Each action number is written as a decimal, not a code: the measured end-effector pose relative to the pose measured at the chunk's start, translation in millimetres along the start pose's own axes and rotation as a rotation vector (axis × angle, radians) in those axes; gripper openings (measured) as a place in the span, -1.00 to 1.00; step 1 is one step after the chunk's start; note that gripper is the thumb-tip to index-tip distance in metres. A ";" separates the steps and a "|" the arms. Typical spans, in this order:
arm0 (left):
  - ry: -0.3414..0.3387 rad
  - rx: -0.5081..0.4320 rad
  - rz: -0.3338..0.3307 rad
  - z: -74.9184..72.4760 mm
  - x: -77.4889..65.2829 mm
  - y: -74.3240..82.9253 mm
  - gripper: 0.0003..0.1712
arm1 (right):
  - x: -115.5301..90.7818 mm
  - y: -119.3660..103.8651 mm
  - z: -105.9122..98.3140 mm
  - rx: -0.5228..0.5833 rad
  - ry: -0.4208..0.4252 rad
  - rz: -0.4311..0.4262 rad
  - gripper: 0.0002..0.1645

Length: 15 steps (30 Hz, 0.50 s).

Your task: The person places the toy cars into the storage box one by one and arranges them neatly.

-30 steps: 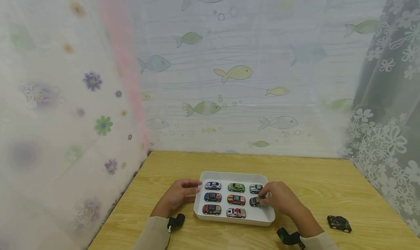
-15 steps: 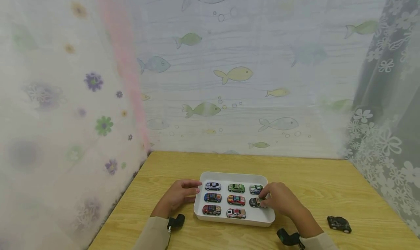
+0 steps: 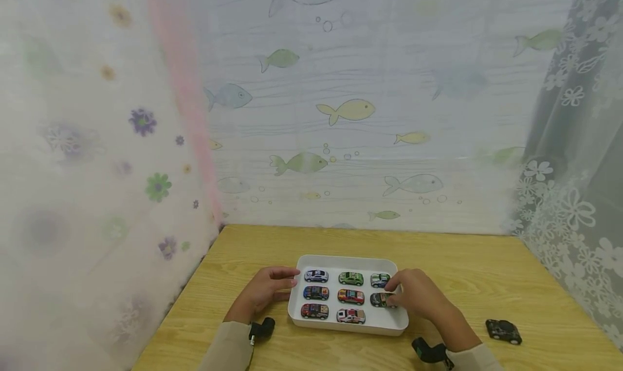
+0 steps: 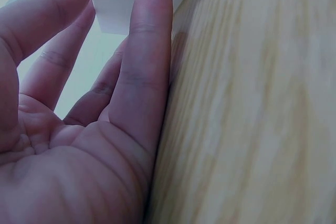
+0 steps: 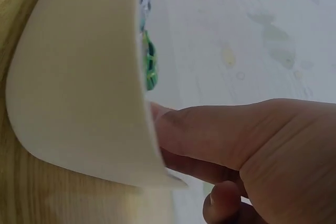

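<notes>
A white tray (image 3: 340, 328) on the wooden table holds several small toy cars in three columns. My right hand (image 3: 418, 295) reaches over the tray's right rim, thumb and forefinger pinching a dark toy car (image 3: 378, 300) in the right column. Just behind it stands a white and green toy car (image 3: 378, 280). In the right wrist view the tray wall (image 5: 84, 87) hides those fingertips and the dark car. At the tray's left side, my left hand (image 3: 263, 291) rests with relaxed fingers touching the wall. Its palm (image 4: 94, 166) holds nothing in the left wrist view.
A black toy car (image 3: 503, 332) sits on the table (image 3: 457, 252) to the right, outside the tray. A red toy car (image 3: 351, 297) and a blue one (image 3: 316, 292) stand further left in the tray. Fish-patterned curtains (image 3: 350, 171) hang behind the table.
My right fingertips have shifted very slightly at the dark toy car, which shows a little more of itself. The left hand and the tray stay in place.
</notes>
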State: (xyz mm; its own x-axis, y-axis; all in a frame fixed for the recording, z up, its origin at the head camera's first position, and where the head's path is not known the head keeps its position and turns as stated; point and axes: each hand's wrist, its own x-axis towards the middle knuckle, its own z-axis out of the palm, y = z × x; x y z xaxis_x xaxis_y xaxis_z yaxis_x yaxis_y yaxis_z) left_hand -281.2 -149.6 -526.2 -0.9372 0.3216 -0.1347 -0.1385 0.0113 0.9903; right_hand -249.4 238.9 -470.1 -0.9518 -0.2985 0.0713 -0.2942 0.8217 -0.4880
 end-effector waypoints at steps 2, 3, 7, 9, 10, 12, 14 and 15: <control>-0.001 0.004 0.004 0.6 0.2 -0.3 -0.52 | -0.9 0.7 -3.2 0.006 0.007 0.001 -0.83; -0.003 0.005 0.006 0.9 0.6 -0.6 -0.52 | -1.8 1.2 -5.3 0.009 0.009 0.003 -0.83; -0.008 -0.004 0.005 2.5 1.5 -2.2 -0.53 | -6.8 6.2 -15.8 -0.005 0.019 -0.012 -0.80; -0.003 -0.010 0.001 2.6 1.2 -2.8 -0.54 | -9.8 9.8 -21.9 -0.018 0.023 -0.025 -0.78; 0.001 -0.012 -0.004 2.4 0.9 -2.7 -0.54 | -11.6 12.0 -25.0 -0.021 0.028 -0.034 -0.77; 0.008 -0.007 -0.008 1.8 0.1 -2.2 -0.54 | -15.7 16.2 -31.5 -0.028 0.039 -0.039 -0.78; 0.011 0.001 -0.001 0.8 -0.3 -1.4 -0.53 | -20.4 20.5 -37.8 -0.028 0.051 -0.042 -0.78; 0.012 0.009 0.004 0.3 -0.4 -0.9 -0.53 | -23.1 22.7 -41.0 -0.028 0.057 -0.050 -0.79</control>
State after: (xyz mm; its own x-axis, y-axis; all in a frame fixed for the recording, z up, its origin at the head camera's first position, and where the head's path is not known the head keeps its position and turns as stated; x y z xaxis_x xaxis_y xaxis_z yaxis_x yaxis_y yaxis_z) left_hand -280.5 -149.5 -527.0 -0.9416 0.3099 -0.1316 -0.1324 0.0186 0.9910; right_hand -237.7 284.3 -447.1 -0.9390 -0.3120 0.1445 -0.3429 0.8199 -0.4585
